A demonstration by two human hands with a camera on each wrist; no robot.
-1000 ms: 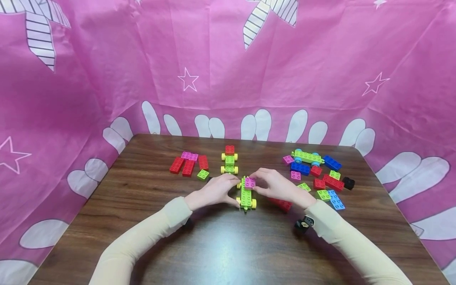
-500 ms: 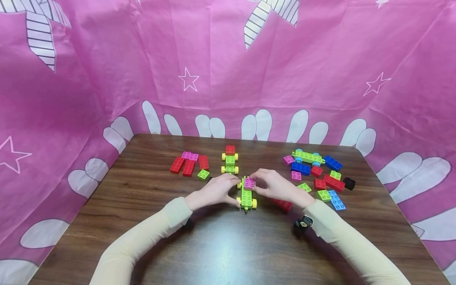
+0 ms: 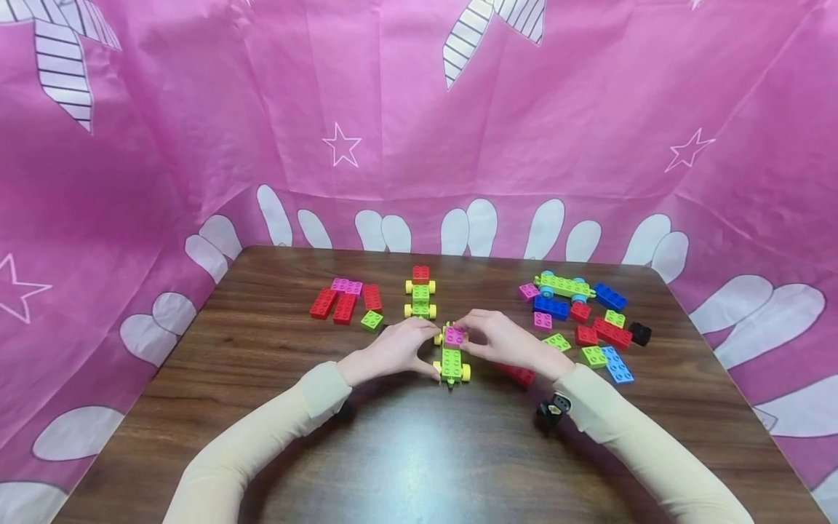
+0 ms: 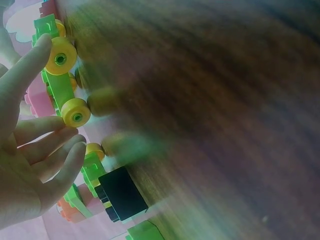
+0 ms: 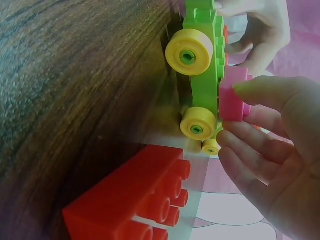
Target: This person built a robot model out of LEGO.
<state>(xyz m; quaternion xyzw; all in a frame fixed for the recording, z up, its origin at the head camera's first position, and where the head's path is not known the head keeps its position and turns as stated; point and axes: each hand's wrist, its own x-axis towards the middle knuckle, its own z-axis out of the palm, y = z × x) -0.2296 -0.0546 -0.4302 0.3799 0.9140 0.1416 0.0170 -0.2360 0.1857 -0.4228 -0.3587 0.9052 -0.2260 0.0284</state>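
With my right grip (image 3: 507,338) I am pinching a pink brick (image 3: 454,335) between thumb and fingers, and it is sitting against the studs at the far end of a green car (image 3: 452,365); I cannot tell whether it is fully seated. My left grip (image 3: 391,353) is spanning the car's left side, thumb at the near yellow wheel and a finger touching the far one, so I am holding the car between them. The car is standing on its wheels on the table (image 3: 419,451), in front of me. Just beyond it, a second car (image 3: 420,295) is standing with a red brick (image 3: 421,274) at its far end. A black brick (image 4: 122,194) is lying near my left fingers, and a long red brick (image 5: 135,195) is resting near my right grip. Farther right, a blue-wheeled car (image 3: 564,286) is standing among loose bricks.
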